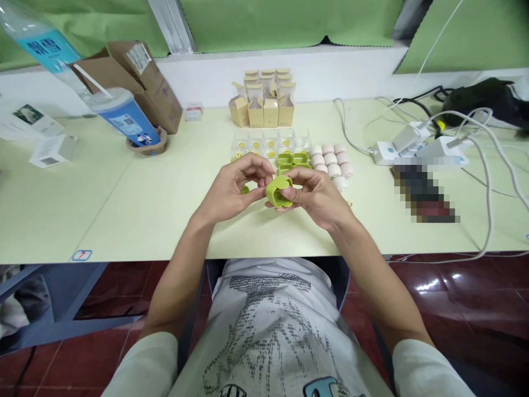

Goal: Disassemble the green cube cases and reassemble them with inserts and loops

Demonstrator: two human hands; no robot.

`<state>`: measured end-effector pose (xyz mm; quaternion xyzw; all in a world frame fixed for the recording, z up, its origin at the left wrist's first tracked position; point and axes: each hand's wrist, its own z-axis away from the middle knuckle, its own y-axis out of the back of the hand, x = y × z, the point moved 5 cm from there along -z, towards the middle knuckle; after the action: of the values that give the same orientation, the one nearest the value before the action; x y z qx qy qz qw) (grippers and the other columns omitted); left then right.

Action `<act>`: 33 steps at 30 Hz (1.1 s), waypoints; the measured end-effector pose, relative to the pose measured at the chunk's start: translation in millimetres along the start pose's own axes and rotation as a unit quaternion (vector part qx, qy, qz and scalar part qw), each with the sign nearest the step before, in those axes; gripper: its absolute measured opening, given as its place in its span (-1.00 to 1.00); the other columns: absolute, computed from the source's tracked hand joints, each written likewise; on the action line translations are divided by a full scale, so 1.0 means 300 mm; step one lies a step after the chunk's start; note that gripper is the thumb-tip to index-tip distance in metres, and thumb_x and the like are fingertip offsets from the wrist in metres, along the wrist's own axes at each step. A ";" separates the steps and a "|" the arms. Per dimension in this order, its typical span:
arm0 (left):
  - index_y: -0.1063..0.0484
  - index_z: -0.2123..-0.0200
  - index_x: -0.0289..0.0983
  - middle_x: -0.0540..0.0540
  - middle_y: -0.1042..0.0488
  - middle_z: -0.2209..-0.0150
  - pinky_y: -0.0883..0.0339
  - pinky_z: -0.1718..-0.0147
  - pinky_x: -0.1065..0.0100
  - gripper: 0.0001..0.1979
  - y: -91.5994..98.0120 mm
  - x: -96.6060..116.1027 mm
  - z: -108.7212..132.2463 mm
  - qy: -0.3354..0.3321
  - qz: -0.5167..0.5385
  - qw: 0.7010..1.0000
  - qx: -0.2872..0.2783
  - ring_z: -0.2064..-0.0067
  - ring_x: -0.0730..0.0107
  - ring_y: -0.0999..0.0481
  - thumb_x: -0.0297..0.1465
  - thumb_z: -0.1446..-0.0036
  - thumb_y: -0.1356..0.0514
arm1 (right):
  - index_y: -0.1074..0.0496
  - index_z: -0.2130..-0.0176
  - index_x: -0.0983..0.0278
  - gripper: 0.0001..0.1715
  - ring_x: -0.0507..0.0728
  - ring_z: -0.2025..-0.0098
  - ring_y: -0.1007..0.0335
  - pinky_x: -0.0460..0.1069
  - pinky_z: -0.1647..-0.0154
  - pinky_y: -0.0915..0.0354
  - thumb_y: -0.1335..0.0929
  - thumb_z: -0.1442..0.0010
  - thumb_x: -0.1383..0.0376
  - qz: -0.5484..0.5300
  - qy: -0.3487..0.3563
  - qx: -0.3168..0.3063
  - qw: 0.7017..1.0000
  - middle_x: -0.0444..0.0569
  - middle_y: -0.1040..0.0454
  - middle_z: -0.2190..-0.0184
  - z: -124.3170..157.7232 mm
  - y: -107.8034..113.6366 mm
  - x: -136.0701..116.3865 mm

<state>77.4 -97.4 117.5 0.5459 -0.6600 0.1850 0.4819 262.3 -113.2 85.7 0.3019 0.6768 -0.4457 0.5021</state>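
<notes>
Over the bench (157, 220), one cup-like piece (273, 193) is between the left hand (237, 187) and the right hand (316, 193). Behind it stand the grouped holders (293, 159), with the rounded pieces (330, 160) in rows just to their right. Behind the holders lies the compartment tray (270, 141), then the small cartons (264, 112) near the wall (314, 77). Far right is the power strip (386, 153), a blurred object (425, 193) before it (cables (490, 182) trail alongside). Far left, a drink cup (126, 118) stands before the large box (163, 94).

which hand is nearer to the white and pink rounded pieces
Right. The right hand, holding a green part, is just in front of the rounded pieces and slightly left; the left hand is farther off to their left.
</notes>
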 end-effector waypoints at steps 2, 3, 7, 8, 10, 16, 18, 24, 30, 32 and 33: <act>-0.56 0.07 -0.17 -0.08 -0.66 0.22 -0.62 0.13 0.25 -0.40 0.005 0.002 -0.003 -0.003 -0.012 1.000 0.011 0.19 0.30 -0.67 0.17 -0.16 -0.58 | -0.67 0.19 0.19 -0.36 0.23 0.22 -0.81 0.09 0.25 -0.75 -0.81 0.03 -0.10 0.004 0.000 0.005 1.000 -0.02 -0.78 0.15 0.004 -0.004 -0.007; -0.55 0.08 -0.16 -0.07 -0.65 0.23 -0.61 0.14 0.24 -0.38 0.008 0.003 -0.004 -0.001 -0.019 1.000 0.017 0.20 0.30 -0.66 0.19 -0.16 -0.57 | -0.67 0.20 0.19 -0.37 0.23 0.23 -0.80 0.09 0.25 -0.75 -0.81 0.04 -0.10 0.005 0.002 0.011 1.000 -0.02 -0.77 0.16 0.006 -0.004 -0.011; -0.52 0.11 -0.15 -0.05 -0.63 0.26 -0.58 0.16 0.22 -0.42 0.016 0.005 -0.006 -0.005 -0.032 0.999 0.030 0.22 0.31 -0.62 0.16 -0.18 -0.57 | -0.67 0.23 0.19 -0.35 0.22 0.26 -0.79 0.10 0.26 -0.75 -0.84 0.13 -0.07 0.000 0.007 0.028 1.000 -0.04 -0.76 0.16 0.013 -0.006 -0.023; -0.53 0.12 -0.16 -0.05 -0.63 0.26 -0.57 0.17 0.23 -0.45 0.017 0.005 -0.006 -0.009 -0.031 0.999 0.032 0.21 0.31 -0.62 0.13 -0.20 -0.58 | -0.67 0.23 0.19 -0.35 0.21 0.28 -0.78 0.10 0.26 -0.75 -0.84 0.13 -0.06 0.000 0.008 0.028 1.000 -0.04 -0.75 0.16 0.014 -0.006 -0.025; -0.57 0.10 -0.16 -0.06 -0.63 0.24 -0.57 0.15 0.23 -0.50 0.018 0.006 -0.004 -0.015 -0.028 0.999 0.035 0.19 0.30 -0.63 0.08 -0.23 -0.57 | -0.67 0.23 0.19 -0.35 0.19 0.30 -0.77 0.09 0.27 -0.74 -0.84 0.12 -0.07 0.005 0.013 0.032 0.999 -0.05 -0.74 0.17 0.014 -0.005 -0.030; -0.65 0.09 -0.19 -0.11 -0.70 0.13 -0.58 0.08 0.23 -0.56 -0.009 -0.004 0.002 0.025 -0.046 0.999 -0.007 0.12 0.27 -0.67 0.08 -0.34 -0.48 | -0.63 0.24 0.19 -0.35 0.15 0.35 -0.74 0.05 0.31 -0.71 -0.83 0.10 -0.08 0.010 0.047 0.045 0.998 -0.10 -0.71 0.25 0.008 0.003 -0.038; -0.62 0.17 -0.20 -0.10 -0.69 0.18 -0.55 0.12 0.25 -0.58 -0.017 -0.005 0.001 0.032 -0.069 0.997 -0.018 0.17 0.28 -0.65 0.05 -0.39 -0.44 | -0.62 0.25 0.20 -0.33 0.16 0.35 -0.74 0.06 0.31 -0.72 -0.83 0.10 -0.09 0.017 0.045 0.041 0.998 -0.08 -0.71 0.26 0.006 -0.001 -0.031; -0.55 0.25 -0.18 -0.09 -0.65 0.24 -0.45 0.09 0.20 -0.85 0.012 0.012 0.000 -0.016 -0.213 0.977 0.012 0.14 0.20 -0.59 -0.31 -0.42 -0.28 | -0.66 0.24 0.20 -0.40 0.21 0.31 -0.76 0.16 0.21 -0.77 -0.79 0.00 -0.10 0.052 0.037 0.061 0.996 -0.06 -0.70 0.25 0.017 -0.023 -0.015; -0.50 0.24 -0.17 -0.10 -0.66 0.20 -0.46 0.05 0.17 -0.90 0.009 0.012 0.002 -0.029 -0.228 0.973 0.006 0.10 0.17 -0.59 -0.38 -0.41 -0.23 | -0.63 0.23 0.19 -0.44 0.22 0.29 -0.76 0.20 0.17 -0.77 -0.79 -0.03 -0.05 0.097 0.056 0.106 0.988 -0.09 -0.69 0.25 0.034 -0.024 -0.012; -0.50 0.23 -0.17 -0.11 -0.67 0.18 -0.47 0.05 0.17 -0.90 0.004 0.014 0.003 -0.031 -0.219 0.975 0.005 0.09 0.17 -0.59 -0.38 -0.42 -0.23 | -0.61 0.21 0.17 -0.46 0.21 0.28 -0.75 0.19 0.17 -0.76 -0.77 -0.08 -0.04 0.114 0.067 0.113 0.985 -0.09 -0.69 0.24 0.041 -0.026 -0.019; -0.50 0.23 -0.17 -0.11 -0.68 0.17 -0.48 0.04 0.17 -0.90 0.004 0.015 0.003 -0.033 -0.217 0.975 0.008 0.09 0.17 -0.59 -0.38 -0.41 -0.23 | -0.60 0.19 0.16 -0.46 0.21 0.26 -0.75 0.19 0.16 -0.76 -0.76 -0.10 -0.05 0.119 0.073 0.112 0.984 -0.09 -0.69 0.22 0.043 -0.029 -0.024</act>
<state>76.1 -100.2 121.1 0.6859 -0.5393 0.0632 0.4845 262.4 -128.3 93.7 0.4667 0.6166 -0.4325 0.4636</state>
